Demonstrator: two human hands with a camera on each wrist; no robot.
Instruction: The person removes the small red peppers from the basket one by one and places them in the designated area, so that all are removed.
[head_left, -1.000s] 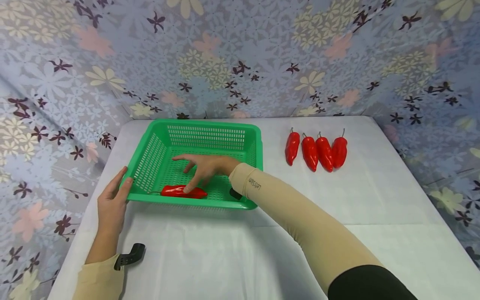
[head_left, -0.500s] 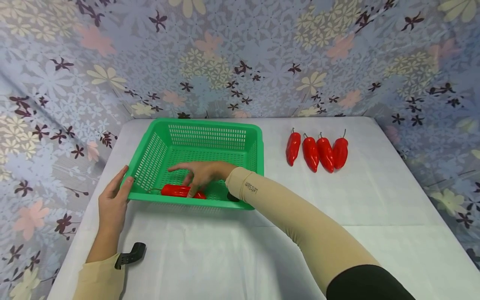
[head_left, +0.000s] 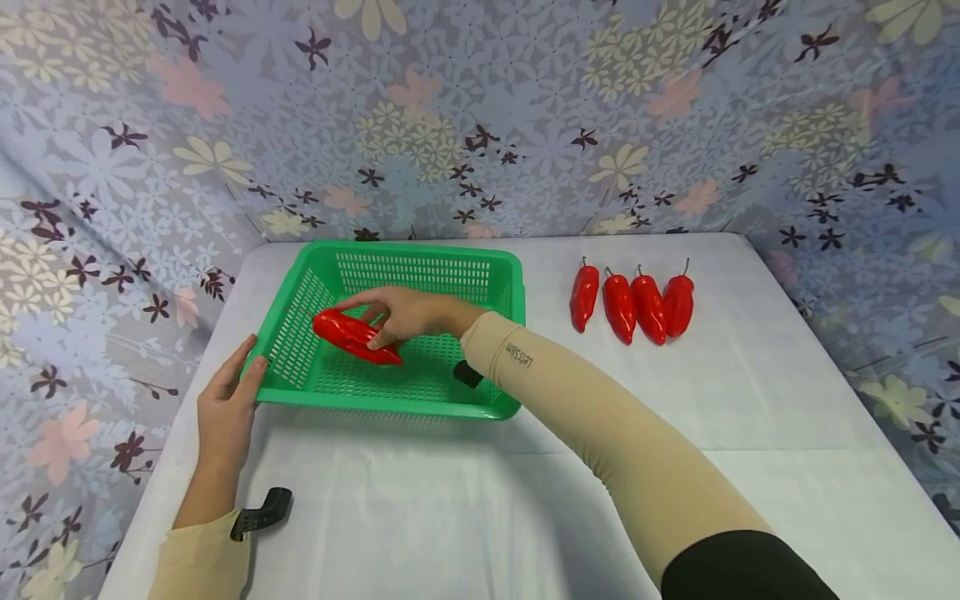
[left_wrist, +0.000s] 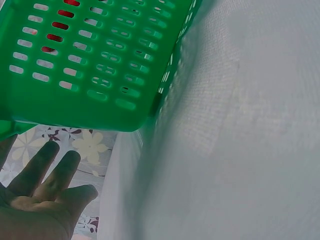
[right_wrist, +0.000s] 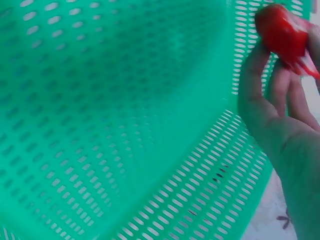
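Note:
In the head view, a red pepper is raised inside the green basket, tilted, its thick end up and to the left. My right hand grips it from above between thumb and fingers. The right wrist view also shows the pepper at the fingertips of the right hand, over the slotted basket. My left hand holds the basket's rim at the front left corner. From the left wrist, some fingers of the left hand spread below the rim, outside the basket.
Several red peppers lie in a row to the right of the basket, stems pointing away. A white cloth covers the table, and a flowered fabric hangs behind and at the sides.
My right hand has closed round the pepper and lifted it off the basket floor, turning it aslant. The left hand stays at the basket's corner.

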